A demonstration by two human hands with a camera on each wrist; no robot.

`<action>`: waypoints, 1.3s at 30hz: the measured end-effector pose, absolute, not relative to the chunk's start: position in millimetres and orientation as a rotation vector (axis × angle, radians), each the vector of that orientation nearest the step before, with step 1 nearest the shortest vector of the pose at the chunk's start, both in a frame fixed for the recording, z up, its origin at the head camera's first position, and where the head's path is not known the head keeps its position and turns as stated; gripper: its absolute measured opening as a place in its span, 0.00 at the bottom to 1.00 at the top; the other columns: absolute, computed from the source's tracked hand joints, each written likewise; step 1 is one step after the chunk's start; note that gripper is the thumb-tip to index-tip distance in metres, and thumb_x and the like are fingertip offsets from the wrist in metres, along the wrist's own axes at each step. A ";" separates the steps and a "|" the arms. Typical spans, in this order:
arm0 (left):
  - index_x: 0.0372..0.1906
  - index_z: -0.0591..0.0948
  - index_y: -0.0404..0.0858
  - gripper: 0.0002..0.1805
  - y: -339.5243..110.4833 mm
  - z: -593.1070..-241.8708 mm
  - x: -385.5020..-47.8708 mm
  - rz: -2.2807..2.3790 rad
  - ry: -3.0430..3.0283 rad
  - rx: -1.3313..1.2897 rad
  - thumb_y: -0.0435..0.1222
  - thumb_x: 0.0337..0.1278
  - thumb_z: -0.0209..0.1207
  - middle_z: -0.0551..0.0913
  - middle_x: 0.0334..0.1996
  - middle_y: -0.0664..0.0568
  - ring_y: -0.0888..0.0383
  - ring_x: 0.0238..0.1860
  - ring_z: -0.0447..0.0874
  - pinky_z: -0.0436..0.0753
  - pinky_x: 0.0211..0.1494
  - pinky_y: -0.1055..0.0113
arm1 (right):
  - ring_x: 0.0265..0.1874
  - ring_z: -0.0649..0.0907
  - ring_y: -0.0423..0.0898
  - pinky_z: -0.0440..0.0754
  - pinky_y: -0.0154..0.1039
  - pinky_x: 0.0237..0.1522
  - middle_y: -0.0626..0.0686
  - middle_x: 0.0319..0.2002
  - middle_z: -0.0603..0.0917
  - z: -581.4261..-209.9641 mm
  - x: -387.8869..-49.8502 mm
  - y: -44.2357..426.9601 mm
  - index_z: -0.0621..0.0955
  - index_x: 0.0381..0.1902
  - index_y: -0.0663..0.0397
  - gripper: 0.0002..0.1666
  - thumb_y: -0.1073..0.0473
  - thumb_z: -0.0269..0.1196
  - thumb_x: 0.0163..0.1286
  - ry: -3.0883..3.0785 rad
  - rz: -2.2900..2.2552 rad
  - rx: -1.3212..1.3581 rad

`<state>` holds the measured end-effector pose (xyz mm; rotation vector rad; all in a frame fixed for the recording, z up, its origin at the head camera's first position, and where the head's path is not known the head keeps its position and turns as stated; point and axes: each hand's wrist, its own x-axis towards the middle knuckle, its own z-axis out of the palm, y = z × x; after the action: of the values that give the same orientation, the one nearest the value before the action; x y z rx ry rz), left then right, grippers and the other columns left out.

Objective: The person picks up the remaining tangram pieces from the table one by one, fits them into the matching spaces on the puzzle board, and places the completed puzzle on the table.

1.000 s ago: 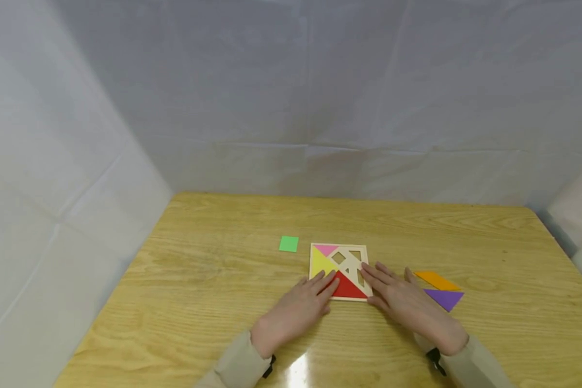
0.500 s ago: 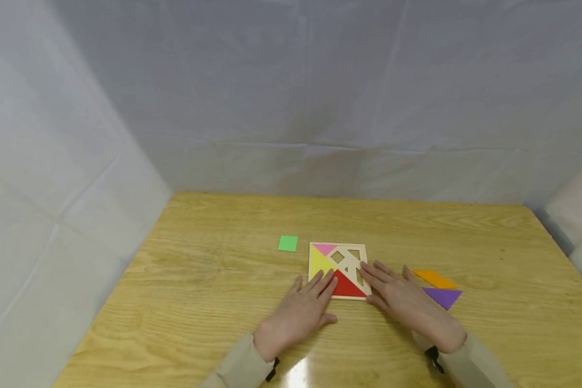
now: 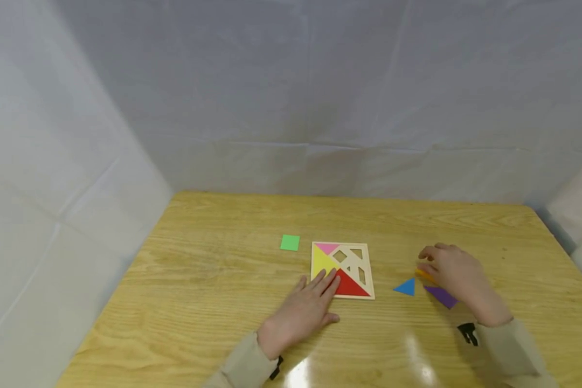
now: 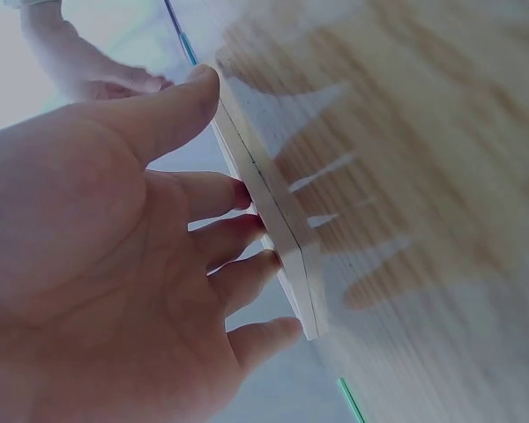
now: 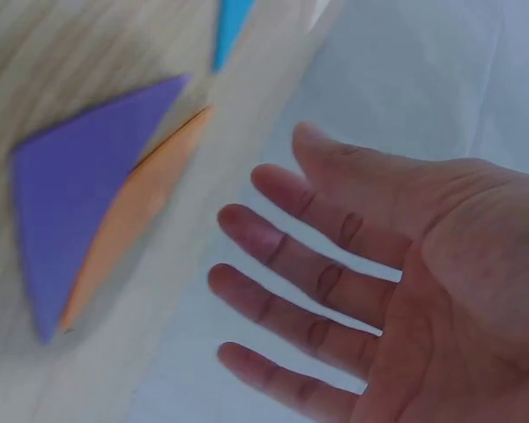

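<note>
Right hand [image 3: 458, 272] now off pale wooden puzzle board [image 3: 353, 262], loosely curled, grasping nothing, near orange parallelogram [image 5: 137, 225]; blue triangle [image 3: 406, 288] uncovered on wood-grain desk [image 3: 213, 323]. Left hand [image 3: 302, 308], unclenched, rests on part-filled board: likely midway.

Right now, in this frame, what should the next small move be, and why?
Probably lower the right hand to pinch the orange piece: that hand hovers nearby, holding nothing, while the left hand rests on the board, which has unfilled space.
</note>
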<state>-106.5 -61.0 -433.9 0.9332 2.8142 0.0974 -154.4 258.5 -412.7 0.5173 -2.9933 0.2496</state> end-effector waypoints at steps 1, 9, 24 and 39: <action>0.79 0.59 0.38 0.39 -60.8 -433.9 -106.5 0.099 2.813 0.931 0.55 0.73 0.52 0.53 0.80 0.49 0.50 0.80 0.53 0.60 0.77 0.47 | 0.30 0.84 0.53 0.84 0.48 0.29 0.55 0.33 0.85 -413.1 -155.3 262.9 0.86 0.41 0.61 0.10 0.60 0.70 0.66 -3.036 0.269 0.486; 0.79 0.60 0.38 0.40 -60.7 -433.3 -106.3 0.116 2.805 0.912 0.55 0.73 0.53 0.53 0.81 0.50 0.51 0.80 0.52 0.60 0.77 0.47 | 0.28 0.84 0.50 0.83 0.47 0.30 0.55 0.32 0.86 -413.8 -156.4 276.6 0.84 0.40 0.66 0.15 0.57 0.70 0.66 -3.224 0.362 0.364; 0.80 0.58 0.38 0.42 -59.6 -432.2 -102.4 0.122 2.797 0.901 0.56 0.71 0.54 0.52 0.81 0.50 0.51 0.80 0.51 0.60 0.77 0.47 | 0.26 0.79 0.46 0.79 0.44 0.27 0.53 0.29 0.81 -417.5 -154.7 279.3 0.81 0.36 0.67 0.16 0.59 0.74 0.61 -3.262 0.444 0.307; 0.80 0.59 0.38 0.42 -60.5 -429.6 -101.0 0.136 2.785 0.906 0.56 0.71 0.54 0.52 0.81 0.50 0.50 0.80 0.51 0.61 0.77 0.46 | 0.25 0.81 0.47 0.78 0.42 0.24 0.59 0.34 0.87 -419.9 -156.8 279.0 0.84 0.40 0.58 0.06 0.68 0.67 0.64 -3.206 0.519 0.339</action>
<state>-101.0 -60.5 -429.6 0.9057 2.7846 0.1359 -156.8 279.0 -419.9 0.3389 -3.2063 0.5187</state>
